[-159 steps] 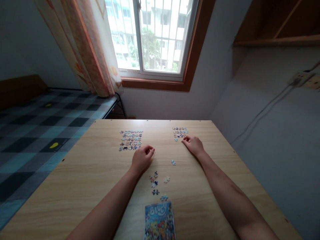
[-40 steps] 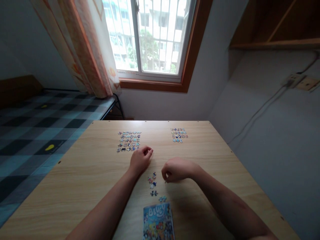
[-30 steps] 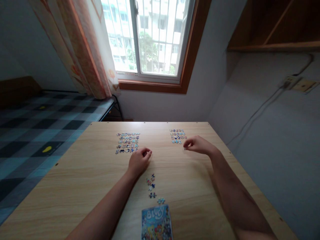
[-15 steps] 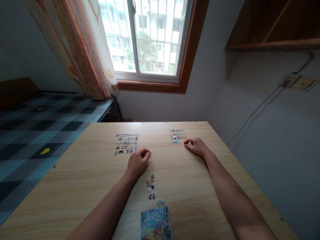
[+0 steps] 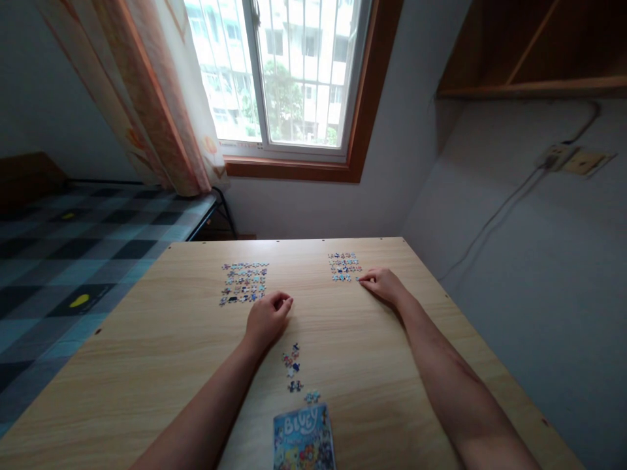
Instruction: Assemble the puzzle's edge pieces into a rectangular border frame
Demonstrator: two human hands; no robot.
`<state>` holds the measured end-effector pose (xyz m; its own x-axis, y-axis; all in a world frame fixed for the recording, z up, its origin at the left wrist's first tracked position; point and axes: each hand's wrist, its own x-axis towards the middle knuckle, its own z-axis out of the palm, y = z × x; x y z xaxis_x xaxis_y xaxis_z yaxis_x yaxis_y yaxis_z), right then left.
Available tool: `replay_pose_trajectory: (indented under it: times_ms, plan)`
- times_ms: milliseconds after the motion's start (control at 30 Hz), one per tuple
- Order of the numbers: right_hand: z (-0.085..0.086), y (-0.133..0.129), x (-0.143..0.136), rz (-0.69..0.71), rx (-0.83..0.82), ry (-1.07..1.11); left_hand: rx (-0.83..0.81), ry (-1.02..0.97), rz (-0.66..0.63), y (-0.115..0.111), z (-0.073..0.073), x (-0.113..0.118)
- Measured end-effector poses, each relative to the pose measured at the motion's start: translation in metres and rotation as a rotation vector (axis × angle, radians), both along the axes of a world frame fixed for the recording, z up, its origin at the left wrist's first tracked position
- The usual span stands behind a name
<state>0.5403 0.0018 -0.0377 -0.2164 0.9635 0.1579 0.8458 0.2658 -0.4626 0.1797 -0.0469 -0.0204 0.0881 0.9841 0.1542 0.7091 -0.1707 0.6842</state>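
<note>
My right hand rests on the table at the near right corner of the right group of puzzle pieces. Its thumb and fingertips are pinched on a small jigsaw puzzle piece, mostly covered by the fingers. Just right of the larger left group of puzzle pieces, laid out in rows, is my left hand. Its fingers are curled with the tips together, and whatever may be between them is too small to see. Several loose puzzle pieces lie in a line nearer to me.
A blue Bluey puzzle box lies at the table's near edge, with a few pieces just above it. The wooden table ends at the wall below the window. A checked bed stands to the left.
The view has turned slightly right. A small puzzle piece now shows at my right fingertips beside the lowest row of the right group. My left hand keeps its place.
</note>
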Motion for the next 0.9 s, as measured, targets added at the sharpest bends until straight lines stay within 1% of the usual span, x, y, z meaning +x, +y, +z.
replay_pose_trajectory:
  times_ms: [100,233,433,667,900]
  plan:
    - [-0.002,0.002,-0.005,-0.038,0.017,-0.008,0.0,-0.003,-0.005,0.0,-0.001,-0.001]
    - [-0.003,0.002,-0.01,-0.05,0.014,-0.013,0.006,-0.006,-0.004,0.001,-0.002,-0.001]
    - [-0.007,0.001,-0.019,-0.135,0.04,-0.038,0.018,-0.015,0.002,0.002,-0.004,-0.001]
    - [-0.009,0.002,-0.022,-0.157,0.073,-0.039,0.011,-0.013,0.006,0.001,-0.003,0.0]
    - [-0.009,-0.001,-0.022,-0.149,0.111,-0.01,0.023,0.0,-0.004,0.002,-0.006,-0.001]
